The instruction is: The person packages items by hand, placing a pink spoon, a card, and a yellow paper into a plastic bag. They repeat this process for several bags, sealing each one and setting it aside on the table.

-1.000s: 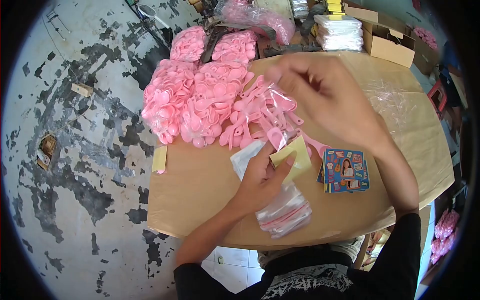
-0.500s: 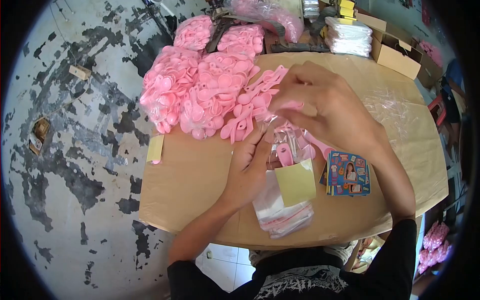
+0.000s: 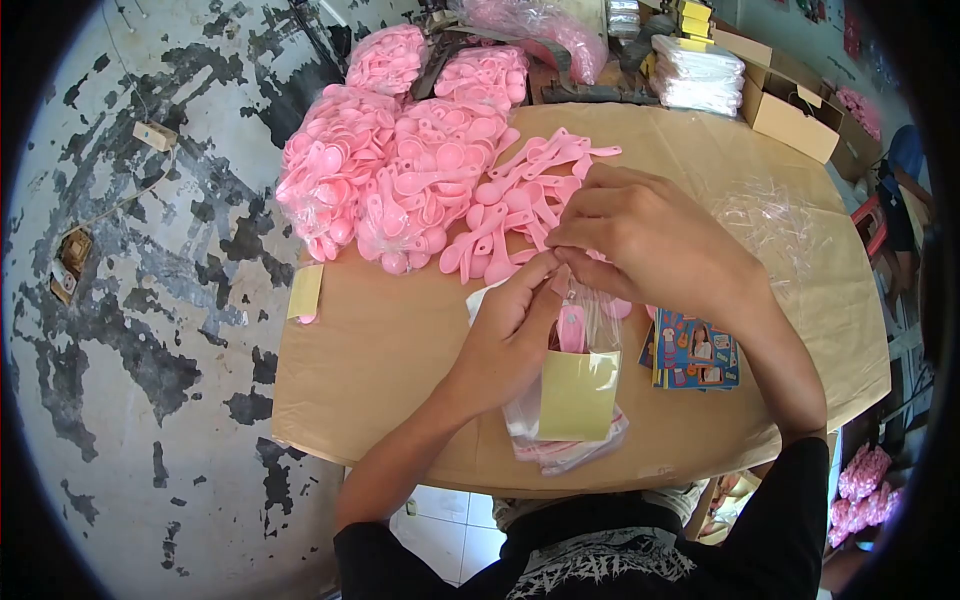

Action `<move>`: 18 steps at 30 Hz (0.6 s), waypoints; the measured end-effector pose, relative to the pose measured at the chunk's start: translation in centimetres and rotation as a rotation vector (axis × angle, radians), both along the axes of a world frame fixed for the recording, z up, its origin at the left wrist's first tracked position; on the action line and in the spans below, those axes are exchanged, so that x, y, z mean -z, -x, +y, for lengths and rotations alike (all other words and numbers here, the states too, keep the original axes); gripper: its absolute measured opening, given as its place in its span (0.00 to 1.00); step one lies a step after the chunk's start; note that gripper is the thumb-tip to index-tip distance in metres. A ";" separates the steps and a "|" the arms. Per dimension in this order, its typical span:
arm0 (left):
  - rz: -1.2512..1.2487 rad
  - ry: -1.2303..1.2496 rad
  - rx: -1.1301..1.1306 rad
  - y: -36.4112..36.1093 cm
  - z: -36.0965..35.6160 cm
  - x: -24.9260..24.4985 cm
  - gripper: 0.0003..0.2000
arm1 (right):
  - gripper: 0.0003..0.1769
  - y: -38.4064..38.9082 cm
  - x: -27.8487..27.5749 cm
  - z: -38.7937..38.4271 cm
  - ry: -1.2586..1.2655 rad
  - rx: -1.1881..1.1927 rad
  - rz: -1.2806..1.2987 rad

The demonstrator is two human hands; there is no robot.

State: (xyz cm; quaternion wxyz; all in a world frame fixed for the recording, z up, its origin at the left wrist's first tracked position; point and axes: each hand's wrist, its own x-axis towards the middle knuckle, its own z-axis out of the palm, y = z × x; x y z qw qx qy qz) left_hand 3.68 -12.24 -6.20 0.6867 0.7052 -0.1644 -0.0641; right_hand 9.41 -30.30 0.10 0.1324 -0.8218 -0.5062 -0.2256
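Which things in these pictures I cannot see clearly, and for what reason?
All in the head view:
Clear bag: left hand and right hand cover its top.
Pink spoon inside: the lower part is hidden behind the yellow card.
Blue cards: upper edge hidden by the right hand; small print too small.
Nearby person: cut off by the dark rim.
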 end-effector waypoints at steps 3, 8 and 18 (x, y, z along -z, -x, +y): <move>0.004 -0.036 0.033 -0.1 -0.3 0.0 0.12 | 0.08 0.0 -0.1 -0.4 0.054 -0.004 0.122; 0.164 -0.086 0.087 0.5 -0.5 -0.4 0.10 | 0.07 0.0 -0.7 -1.5 0.150 0.004 0.340; 0.076 -0.134 0.172 0.7 -0.5 0.2 0.12 | 0.08 -0.8 -0.7 -1.9 0.031 -0.028 0.612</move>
